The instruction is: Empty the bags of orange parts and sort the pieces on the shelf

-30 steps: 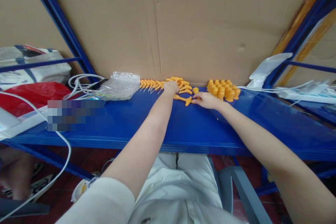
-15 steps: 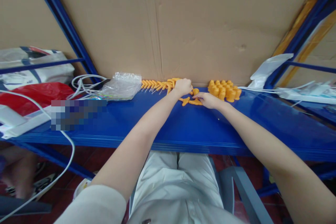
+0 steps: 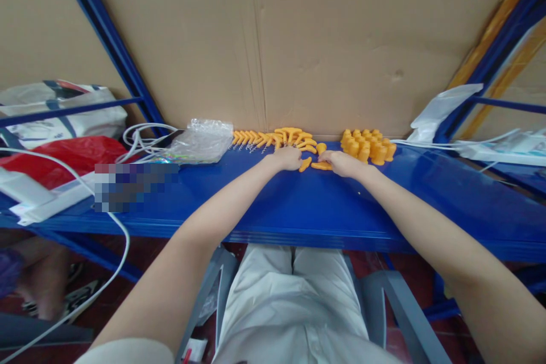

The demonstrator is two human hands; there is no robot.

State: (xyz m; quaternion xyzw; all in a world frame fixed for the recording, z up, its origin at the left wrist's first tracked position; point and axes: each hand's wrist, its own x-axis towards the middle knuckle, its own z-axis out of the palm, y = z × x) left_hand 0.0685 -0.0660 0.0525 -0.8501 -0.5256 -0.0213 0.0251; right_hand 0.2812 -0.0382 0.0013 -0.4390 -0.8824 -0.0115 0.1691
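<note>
Several corkscrews (image 3: 256,137) with orange handles and twisted metal spirals lie in a row at the back of the blue table. In front of them is my left hand (image 3: 288,158), its fingers closed round a corkscrew whose orange handle (image 3: 305,164) sticks out on the right. My right hand (image 3: 342,163) rests just to the right with fingertips pressed together. They meet between a short orange cap (image 3: 321,148) and an orange handle piece (image 3: 322,166); what they grip is partly hidden. Further right, several upright orange caps (image 3: 367,147) stand in a cluster.
Clear plastic bags (image 3: 207,141) lie left of the corkscrews. A red bag (image 3: 81,160), white cables (image 3: 140,139) and a power strip (image 3: 55,199) occupy the left side. A cardboard panel (image 3: 298,45) rises behind the table (image 3: 290,205). At lower left, another person's leg shows.
My left hand has moved from the back row toward me and slightly left, uncovering several corkscrew handles. My right hand has hardly moved.
</note>
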